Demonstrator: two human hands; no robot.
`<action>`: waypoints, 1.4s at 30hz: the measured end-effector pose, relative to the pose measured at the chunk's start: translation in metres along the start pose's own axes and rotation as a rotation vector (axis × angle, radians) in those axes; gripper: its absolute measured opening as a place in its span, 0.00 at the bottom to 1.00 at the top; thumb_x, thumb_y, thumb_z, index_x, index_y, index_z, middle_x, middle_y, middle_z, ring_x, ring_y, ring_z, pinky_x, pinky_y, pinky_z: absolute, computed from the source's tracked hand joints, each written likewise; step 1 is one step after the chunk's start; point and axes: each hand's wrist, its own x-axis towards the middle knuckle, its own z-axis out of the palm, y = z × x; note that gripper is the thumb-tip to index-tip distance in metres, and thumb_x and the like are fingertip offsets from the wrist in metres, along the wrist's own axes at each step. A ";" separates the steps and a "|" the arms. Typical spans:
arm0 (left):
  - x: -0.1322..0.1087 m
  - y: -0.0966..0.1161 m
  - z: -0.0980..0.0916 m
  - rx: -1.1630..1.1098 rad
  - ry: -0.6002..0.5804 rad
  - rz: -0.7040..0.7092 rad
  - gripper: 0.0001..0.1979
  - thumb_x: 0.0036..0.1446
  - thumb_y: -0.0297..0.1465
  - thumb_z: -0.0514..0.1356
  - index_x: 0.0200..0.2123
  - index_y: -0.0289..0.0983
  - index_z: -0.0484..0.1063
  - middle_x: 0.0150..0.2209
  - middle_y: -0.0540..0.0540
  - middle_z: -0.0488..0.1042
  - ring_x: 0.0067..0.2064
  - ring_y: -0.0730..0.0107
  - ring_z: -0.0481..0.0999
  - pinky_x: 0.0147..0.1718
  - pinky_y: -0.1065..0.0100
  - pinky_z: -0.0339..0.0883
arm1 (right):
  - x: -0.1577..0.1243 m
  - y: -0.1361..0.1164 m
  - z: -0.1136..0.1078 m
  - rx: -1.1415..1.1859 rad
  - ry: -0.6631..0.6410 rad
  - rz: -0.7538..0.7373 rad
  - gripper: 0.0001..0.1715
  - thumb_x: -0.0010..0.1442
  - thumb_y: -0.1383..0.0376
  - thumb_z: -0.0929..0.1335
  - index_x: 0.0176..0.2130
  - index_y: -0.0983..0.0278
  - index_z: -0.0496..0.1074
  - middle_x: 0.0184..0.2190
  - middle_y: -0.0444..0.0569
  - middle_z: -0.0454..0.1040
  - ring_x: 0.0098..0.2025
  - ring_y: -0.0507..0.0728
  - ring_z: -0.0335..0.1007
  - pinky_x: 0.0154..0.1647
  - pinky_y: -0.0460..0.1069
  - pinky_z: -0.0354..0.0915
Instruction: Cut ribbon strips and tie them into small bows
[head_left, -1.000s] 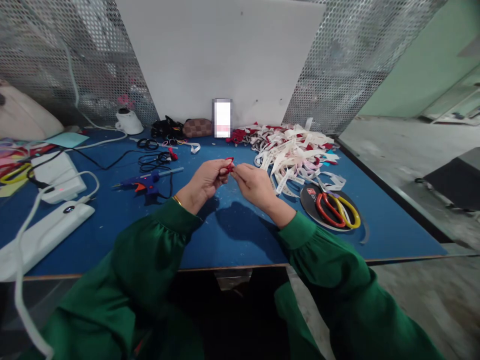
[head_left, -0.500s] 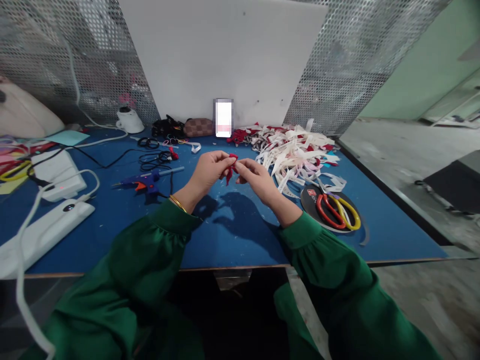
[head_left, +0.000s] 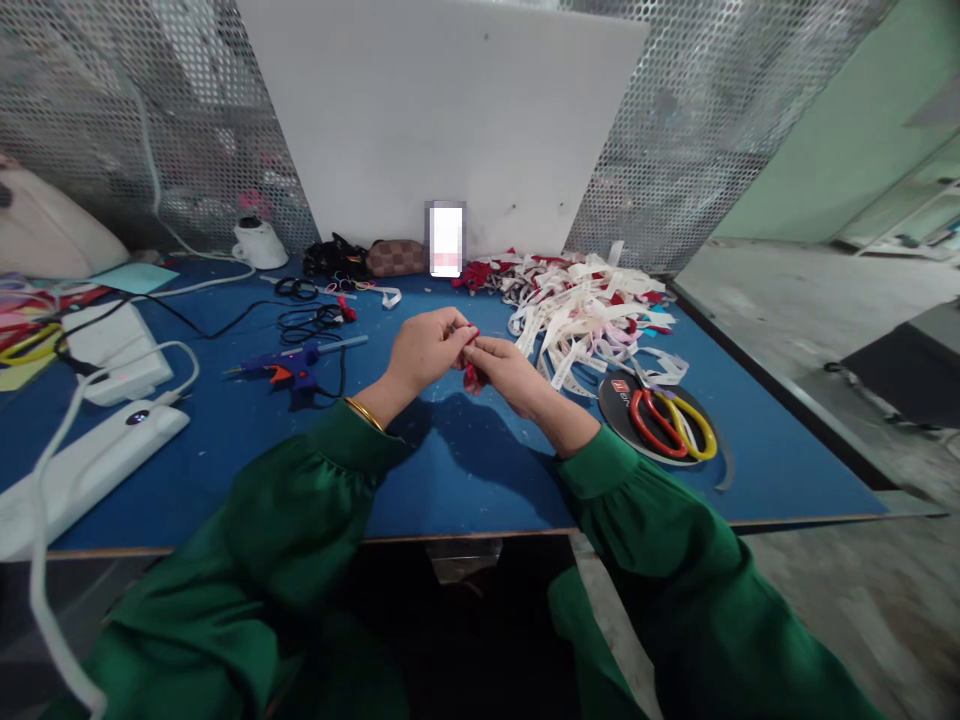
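Note:
A small red ribbon point(head_left: 470, 378) is pinched between my two hands above the middle of the blue table point(head_left: 465, 490). My left hand point(head_left: 427, 350) has its thumb and fingers closed on the upper part. My right hand point(head_left: 508, 372) grips it from the other side, fingertips meeting those of the left. Most of the ribbon is covered by the fingers; a little red shows above and below them. Beyond the hands, a pile of white, pink and red ribbon strips point(head_left: 574, 310) lies at the back right.
Red-and-yellow-handled scissors point(head_left: 660, 428) rest on a black ribbon spool point(head_left: 619, 408) at right. A blue glue gun point(head_left: 296, 368) lies at left, with a white power strip point(head_left: 97, 470) nearer the edge. A lit phone point(head_left: 446, 238) leans against the white board point(head_left: 442, 110).
My hands have drawn closer together, the right moving slightly down and left. The ribbon's hanging end has shifted, and less of the ribbon shows now.

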 end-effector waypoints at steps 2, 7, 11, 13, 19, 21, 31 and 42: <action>-0.001 0.000 0.001 0.095 0.015 0.039 0.10 0.60 0.36 0.58 0.29 0.40 0.75 0.21 0.50 0.74 0.26 0.68 0.70 0.29 0.68 0.56 | -0.002 -0.002 0.001 0.106 -0.029 0.113 0.15 0.62 0.58 0.66 0.28 0.64 0.68 0.19 0.43 0.70 0.18 0.49 0.65 0.19 0.44 0.63; -0.003 -0.002 0.003 0.259 0.019 0.100 0.09 0.59 0.36 0.59 0.32 0.41 0.77 0.26 0.47 0.76 0.28 0.65 0.70 0.29 0.67 0.53 | -0.001 0.000 0.000 0.236 -0.043 0.198 0.12 0.57 0.60 0.71 0.29 0.63 0.66 0.19 0.37 0.64 0.16 0.46 0.57 0.18 0.43 0.61; -0.002 -0.004 0.003 0.252 0.042 0.101 0.09 0.59 0.36 0.59 0.30 0.41 0.77 0.25 0.47 0.75 0.29 0.65 0.70 0.29 0.67 0.53 | 0.000 0.004 0.001 0.022 -0.008 0.085 0.14 0.61 0.60 0.66 0.26 0.62 0.65 0.15 0.34 0.53 0.15 0.47 0.49 0.20 0.45 0.58; 0.000 -0.006 0.004 0.138 0.062 0.082 0.09 0.58 0.34 0.58 0.27 0.39 0.75 0.25 0.48 0.75 0.29 0.67 0.70 0.30 0.67 0.55 | -0.002 0.005 0.002 -0.270 0.060 -0.098 0.16 0.64 0.61 0.62 0.25 0.62 0.65 0.17 0.38 0.56 0.18 0.49 0.54 0.23 0.46 0.58; 0.005 -0.012 0.010 -0.432 -0.067 -0.254 0.11 0.51 0.35 0.61 0.20 0.38 0.67 0.14 0.54 0.62 0.17 0.76 0.58 0.19 0.71 0.50 | -0.008 0.003 0.001 -1.046 0.136 -0.527 0.15 0.69 0.65 0.57 0.36 0.64 0.69 0.31 0.51 0.74 0.32 0.56 0.67 0.34 0.49 0.55; 0.005 -0.012 0.012 -0.540 -0.093 -0.322 0.12 0.50 0.36 0.62 0.20 0.38 0.67 0.13 0.56 0.59 0.16 0.78 0.55 0.17 0.72 0.48 | -0.008 0.003 0.000 -1.078 0.146 -0.509 0.16 0.69 0.66 0.57 0.35 0.64 0.70 0.30 0.51 0.74 0.31 0.56 0.67 0.33 0.49 0.53; 0.003 -0.004 0.007 -0.452 -0.010 -0.189 0.11 0.53 0.38 0.62 0.26 0.36 0.74 0.16 0.53 0.66 0.17 0.76 0.62 0.18 0.72 0.54 | -0.004 -0.002 -0.001 -0.788 0.268 -0.313 0.20 0.67 0.56 0.62 0.26 0.62 0.68 0.23 0.44 0.69 0.27 0.53 0.63 0.30 0.48 0.53; 0.001 -0.011 0.010 -0.285 -0.118 -0.090 0.11 0.53 0.38 0.62 0.29 0.35 0.75 0.18 0.51 0.71 0.21 0.74 0.68 0.23 0.72 0.60 | 0.007 0.004 -0.016 -0.454 0.454 -0.367 0.10 0.61 0.61 0.66 0.31 0.62 0.73 0.28 0.45 0.73 0.33 0.54 0.68 0.35 0.48 0.63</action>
